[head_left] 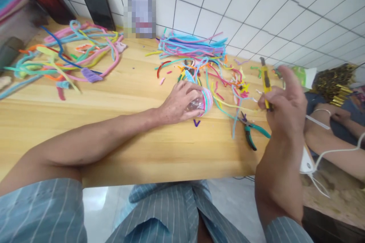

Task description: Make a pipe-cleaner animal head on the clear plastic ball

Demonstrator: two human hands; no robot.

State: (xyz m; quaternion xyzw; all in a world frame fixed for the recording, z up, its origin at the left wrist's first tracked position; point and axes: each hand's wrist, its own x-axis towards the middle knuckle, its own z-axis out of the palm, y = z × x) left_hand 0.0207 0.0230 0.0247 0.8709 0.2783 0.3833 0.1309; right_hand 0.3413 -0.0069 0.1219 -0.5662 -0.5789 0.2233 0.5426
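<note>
Lying on its side on the wooden table, a clear plastic container has bands of pink, blue and green pipe cleaner wound around one end. My left hand is closed over its clear part; whether it is a bottle or a cup is hidden. Raised to the right, my right hand grips a yellow utility knife, pointing up, with the index finger stretched out. Below that hand lie teal-handled pliers. A yellow pipe cleaner runs from near the container toward my right hand.
A bundle of pipe cleaners lies by the tiled wall. Loose coloured stems are heaped at left. Cut bits scatter right of centre. Another person's arm, a white cable and gold tinsel are at far right.
</note>
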